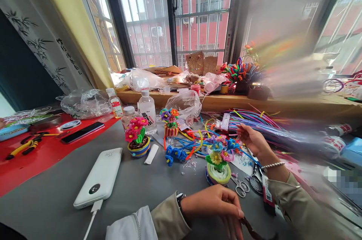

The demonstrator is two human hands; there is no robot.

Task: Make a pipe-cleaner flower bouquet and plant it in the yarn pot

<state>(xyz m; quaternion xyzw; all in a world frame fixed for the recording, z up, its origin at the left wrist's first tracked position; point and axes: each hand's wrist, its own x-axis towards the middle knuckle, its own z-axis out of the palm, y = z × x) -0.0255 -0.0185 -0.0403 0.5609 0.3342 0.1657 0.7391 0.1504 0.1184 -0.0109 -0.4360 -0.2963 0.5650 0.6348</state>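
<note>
My left hand [210, 204], wearing a dark watch band, is low in the middle of the head view. Its thumb and fingers pinch a thin, dark brown strip [249, 228], partly cut off by the lower edge. My right hand [253, 141], with a beaded bracelet, reaches over the table, fingers extended and partly bent. Nearest to it are a bundle of coloured pipe cleaners [254, 124] and several pipe-cleaner flowers. Between my hands sits a small pot of pipe-cleaner flowers [218, 170]. Small scissors [240, 187] and larger black-handled scissors [256, 181] lie beside it.
A white power bank [98, 178] with a cable lies left. Behind are a pink flower pot [138, 145], a striped flower pot [171, 130] and a clear bottle [147, 110]. Yellow-handled pliers [26, 145] and a phone [82, 133] lie on a red mat [56, 164].
</note>
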